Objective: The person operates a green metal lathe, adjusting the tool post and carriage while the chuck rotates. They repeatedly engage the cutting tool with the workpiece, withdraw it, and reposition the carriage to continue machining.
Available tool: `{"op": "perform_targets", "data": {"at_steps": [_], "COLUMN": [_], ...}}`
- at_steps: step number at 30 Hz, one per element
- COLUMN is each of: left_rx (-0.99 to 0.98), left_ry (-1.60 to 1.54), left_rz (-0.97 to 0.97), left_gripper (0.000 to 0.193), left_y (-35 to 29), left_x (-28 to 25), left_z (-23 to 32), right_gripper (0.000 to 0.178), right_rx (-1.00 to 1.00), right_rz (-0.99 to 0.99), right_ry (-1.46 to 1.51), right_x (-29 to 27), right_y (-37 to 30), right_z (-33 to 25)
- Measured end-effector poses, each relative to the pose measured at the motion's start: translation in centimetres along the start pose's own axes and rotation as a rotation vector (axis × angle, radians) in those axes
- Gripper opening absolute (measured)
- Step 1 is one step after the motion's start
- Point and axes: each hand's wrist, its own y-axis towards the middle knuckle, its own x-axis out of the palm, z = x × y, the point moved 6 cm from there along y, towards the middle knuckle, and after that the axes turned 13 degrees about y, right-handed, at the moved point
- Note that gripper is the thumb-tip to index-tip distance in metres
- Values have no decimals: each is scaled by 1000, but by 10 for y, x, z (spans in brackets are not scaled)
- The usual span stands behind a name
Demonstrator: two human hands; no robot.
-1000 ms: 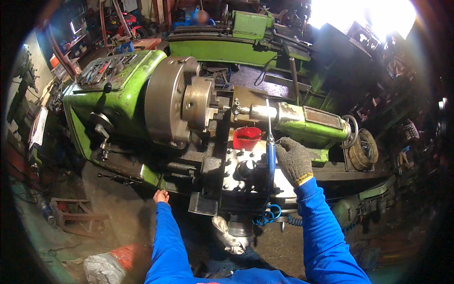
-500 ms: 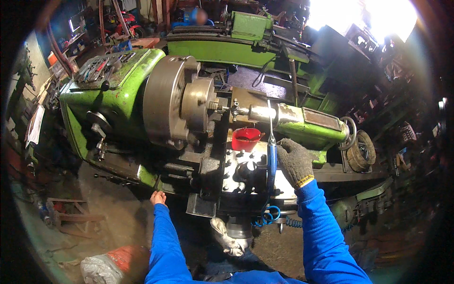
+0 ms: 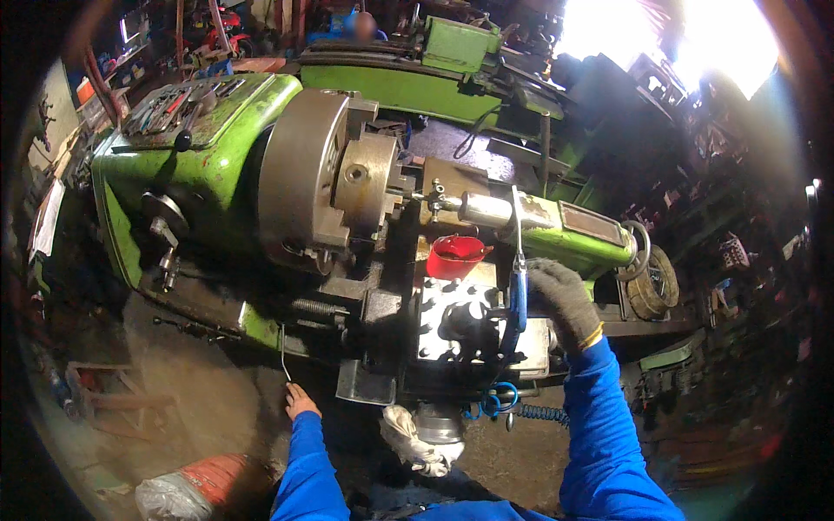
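My bare left hand (image 3: 301, 402) is closed around the lower end of a thin metal lever (image 3: 283, 352) at the front of a green lathe (image 3: 213, 161). In my right hand (image 3: 560, 302), which wears a grey knit glove, is a blue air blow gun (image 3: 517, 308). Its long metal nozzle points up and away, in front of the tailstock (image 3: 569, 234). The large steel chuck (image 3: 300, 178) carries a smaller chuck (image 3: 363, 181) on its face. A red container (image 3: 456, 255) stands behind the bolted tool post (image 3: 460, 319), left of the gun.
Hand tools (image 3: 178, 108) lie on the headstock. A coiled blue hose (image 3: 543, 413) hangs below the carriage, near a white rag (image 3: 417, 441). A second green lathe (image 3: 400, 91) stands behind, with a person (image 3: 365, 28) beyond. A sack (image 3: 195, 486) lies on the floor at lower left.
The chuck has turned, and a hole in the smaller chuck now faces me. My left hand has come nearer, with the lever now showing. My right hand and the blow gun have shifted slightly right.
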Motion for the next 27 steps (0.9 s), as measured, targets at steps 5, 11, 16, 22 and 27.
{"op": "perform_targets", "data": {"at_steps": [5,11,16,22,27], "left_rx": [38,161,162,-123,-252], "left_ry": [-50,-306,-404,-341,-355], "left_rz": [-89,-86,-153,-151,-381], "left_gripper": [78,58,52,48,45], "left_y": [-30,-84,-128,-226,-294], "left_x": [-5,-9,0,39,73], "left_z": [-3,-10,-21,-73,-80], "right_gripper": [29,40,28,25,20], "right_rx": [358,2,-23,-166,-208], "right_rz": [133,-124,-239,-284,-427], "right_ry": [301,-524,-799,-844,-874], "right_x": [-20,16,23,48,69], "right_y": [23,89,126,110,128], "right_z": [18,51,115,30,86]}}
